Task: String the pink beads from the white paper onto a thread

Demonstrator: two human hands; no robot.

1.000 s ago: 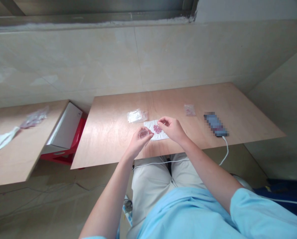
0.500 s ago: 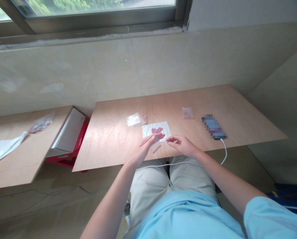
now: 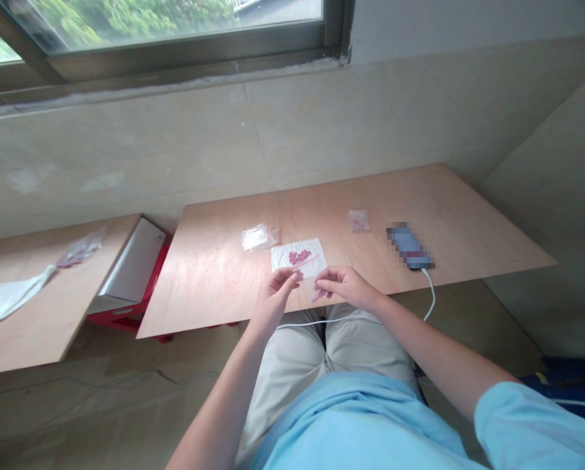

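Note:
My left hand (image 3: 277, 287) pinches a small clear plastic zip bag (image 3: 306, 266) at its left side, just above the near edge of the table. At the bag's right side the fingertips of my right hand (image 3: 342, 283) are pressed together on it. A thin red line runs along the bag's upper edge. Right behind the bag lies a white sheet (image 3: 316, 248), cloth or paper, with a cluster of small red-pink beads (image 3: 300, 256) on it. A purplish patch shows under my right fingertips; what it is I cannot make out.
A stack of clear bags (image 3: 256, 237) lies left of the sheet on the wooden table (image 3: 209, 261). Behind to the right is a small bag with pinkish contents (image 3: 359, 220). A phone (image 3: 411, 245) trails a white cable (image 3: 432, 290) across my lap. Another table (image 3: 38, 339) stands left.
My left hand has turned from flat, outstretched fingers to a pinch. Both hands now hold the clear bag between them, in front of the beads. The view has shifted slightly.

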